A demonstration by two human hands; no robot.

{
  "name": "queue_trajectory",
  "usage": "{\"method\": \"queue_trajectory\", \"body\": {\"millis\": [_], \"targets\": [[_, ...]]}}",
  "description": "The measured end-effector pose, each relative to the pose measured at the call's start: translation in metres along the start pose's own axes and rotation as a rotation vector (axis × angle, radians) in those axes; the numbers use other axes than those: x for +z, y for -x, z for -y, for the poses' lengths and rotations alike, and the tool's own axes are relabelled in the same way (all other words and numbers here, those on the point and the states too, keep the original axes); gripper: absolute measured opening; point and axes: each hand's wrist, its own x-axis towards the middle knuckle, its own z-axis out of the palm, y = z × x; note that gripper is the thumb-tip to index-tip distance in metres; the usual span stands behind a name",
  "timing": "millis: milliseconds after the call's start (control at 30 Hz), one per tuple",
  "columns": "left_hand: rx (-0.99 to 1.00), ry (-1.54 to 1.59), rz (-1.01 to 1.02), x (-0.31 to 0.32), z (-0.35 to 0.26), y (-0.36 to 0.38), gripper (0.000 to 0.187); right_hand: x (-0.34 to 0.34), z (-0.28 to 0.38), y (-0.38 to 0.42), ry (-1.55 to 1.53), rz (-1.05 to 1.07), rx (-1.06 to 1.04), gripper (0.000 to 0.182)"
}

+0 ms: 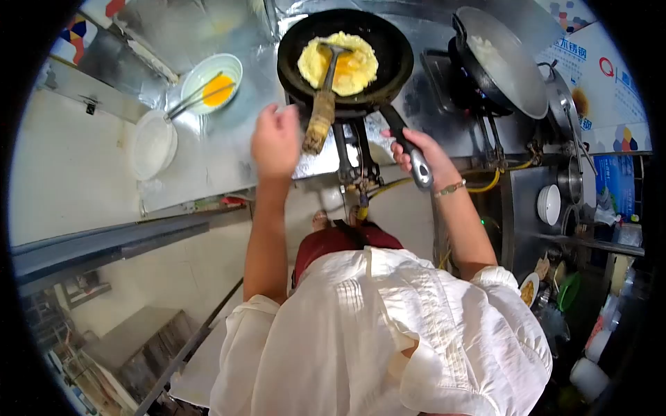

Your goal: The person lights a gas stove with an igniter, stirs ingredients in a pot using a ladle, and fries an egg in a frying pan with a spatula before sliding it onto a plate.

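Observation:
A thin round of egg (312, 68), yellow and wet in the middle, lies in a black frying pan (399, 52) on a burner. My right hand (436, 158) is wrapped round the pan's black and silver handle. A spatula (323, 111) with a worn wooden handle rests in the pan, its metal blade on the egg and its handle over the near rim. Just left of that handle, apart from it, is my left hand (276, 142). Its fingers are smeared by motion; nothing shows in them.
Left on the steel counter (208, 149), a bowl (238, 64) holds beaten egg and chopsticks (182, 107); a white lidded-looking round container (152, 147) stands beside it. A steaming wok (510, 76) sits on the right burner. A yellow gas hose (485, 186) runs below the counter edge.

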Motion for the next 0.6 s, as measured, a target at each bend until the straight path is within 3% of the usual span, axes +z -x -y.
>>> {"method": "queue_trajectory", "body": {"millis": [33,100,167,233,300,400,600], "targets": [[0.016,0.186,-0.106,0.000,0.030,0.009,0.033,0.001,0.001,0.001,0.022,-0.003,-0.011,0.039],[-0.076,0.013,0.055,-0.003,0.075,0.040,0.025,0.000,0.000,0.001,-0.024,0.028,-0.007,0.040],[-0.492,0.388,0.289,0.029,0.132,0.080,0.025,0.003,0.001,0.002,-0.042,0.015,0.014,0.041],[-0.703,0.394,0.522,0.053,0.143,0.109,0.030,0.002,0.002,0.002,-0.037,0.029,0.030,0.042],[-0.897,0.608,0.469,0.074,0.140,0.130,0.038,0.000,0.005,0.002,-0.057,0.066,0.085,0.044],[-0.906,0.860,0.464,0.094,0.140,0.145,0.044,0.006,0.007,0.005,0.007,-0.016,0.116,0.048],[-0.795,1.023,0.377,0.112,0.140,0.158,0.029,0.017,0.006,0.006,0.077,-0.050,0.120,0.052]]}}
